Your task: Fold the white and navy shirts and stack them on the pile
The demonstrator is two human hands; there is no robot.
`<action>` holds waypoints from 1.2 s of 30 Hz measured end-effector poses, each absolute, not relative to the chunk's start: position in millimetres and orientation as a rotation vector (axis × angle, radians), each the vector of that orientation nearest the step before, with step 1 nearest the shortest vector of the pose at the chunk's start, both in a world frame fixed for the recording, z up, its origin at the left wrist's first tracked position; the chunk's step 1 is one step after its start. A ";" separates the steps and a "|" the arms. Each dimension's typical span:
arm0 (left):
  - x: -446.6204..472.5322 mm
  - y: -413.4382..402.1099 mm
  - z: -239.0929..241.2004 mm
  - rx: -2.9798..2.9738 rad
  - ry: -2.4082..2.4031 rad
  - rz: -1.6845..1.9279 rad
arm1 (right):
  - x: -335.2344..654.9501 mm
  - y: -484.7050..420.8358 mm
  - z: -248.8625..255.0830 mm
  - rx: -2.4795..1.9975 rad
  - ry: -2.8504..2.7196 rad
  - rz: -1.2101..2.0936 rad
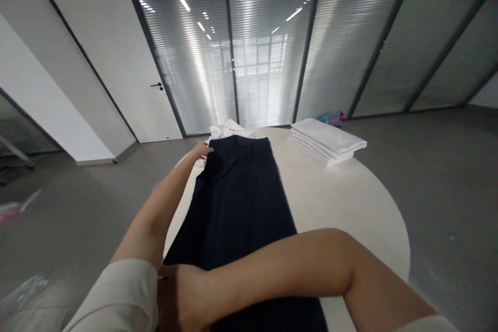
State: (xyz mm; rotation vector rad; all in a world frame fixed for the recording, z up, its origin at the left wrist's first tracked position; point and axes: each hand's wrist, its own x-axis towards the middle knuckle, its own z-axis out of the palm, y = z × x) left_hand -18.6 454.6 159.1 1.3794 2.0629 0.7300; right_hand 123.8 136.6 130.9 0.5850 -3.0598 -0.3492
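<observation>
On the white table [350,207], a dark navy garment [241,202] is laid lengthwise. Its far-left edge is touched by the left hand [202,151], fingers outstretched. Its near-left corner is covered by the right hand [182,290], grip indiscernible. An uneven pull could bunch it or drag it off the rim.

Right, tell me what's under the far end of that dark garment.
A crumpled white cloth shows past the far edge of the dark garment, on the white table. How far it runs underneath is covered.
</observation>
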 end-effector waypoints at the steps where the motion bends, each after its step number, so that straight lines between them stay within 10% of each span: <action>1: -18.1 459.8 156.9 1.371 2.074 0.702 | 134.5 139.0 138.3 0.569 -3.029 -0.307; 19: 23.3 491.3 169.1 1.551 1.901 0.760 | 241.4 147.9 171.7 0.124 -2.479 -0.185; 36: 153.6 482.2 109.8 2.064 2.168 0.575 | 372.2 96.7 69.0 -0.641 -2.473 0.396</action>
